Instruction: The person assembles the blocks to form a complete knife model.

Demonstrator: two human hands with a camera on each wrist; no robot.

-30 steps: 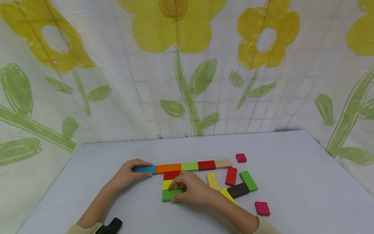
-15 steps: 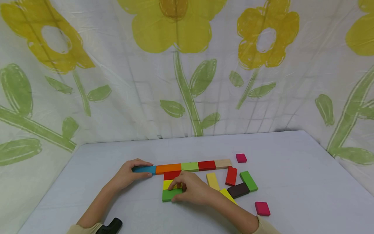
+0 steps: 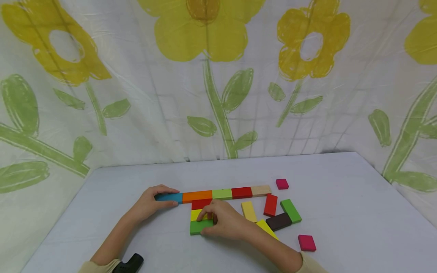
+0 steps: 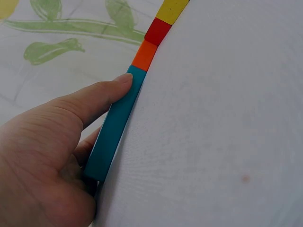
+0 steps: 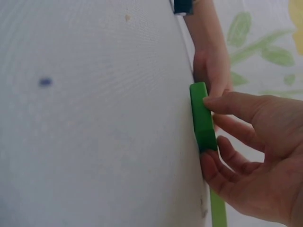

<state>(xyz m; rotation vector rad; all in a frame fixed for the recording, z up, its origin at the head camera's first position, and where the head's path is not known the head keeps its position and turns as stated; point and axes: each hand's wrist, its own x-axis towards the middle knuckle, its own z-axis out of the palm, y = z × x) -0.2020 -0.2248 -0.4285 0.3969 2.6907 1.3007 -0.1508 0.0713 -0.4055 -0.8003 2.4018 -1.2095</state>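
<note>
At the left end of a row of flat blocks lies a blue block (image 3: 169,198), held between the thumb and fingers of my left hand (image 3: 150,203). An orange block (image 3: 197,196) butts against it. Below the row, a red block (image 3: 200,204), a yellow block (image 3: 195,215) and a green block (image 3: 198,227) form a short column. My right hand (image 3: 227,222) grips the green block, thumb on its near side and curled fingers at its right end. In the right wrist view the green block (image 5: 202,113) shows its near side against my thumb.
The row continues right with a light green block (image 3: 222,194), a red block (image 3: 241,193) and a plain wood block (image 3: 261,190). Loose blocks, including a dark brown one (image 3: 279,221), lie beside my right forearm. Two pink squares sit farther right. A flowered curtain (image 3: 143,113) hangs behind the table.
</note>
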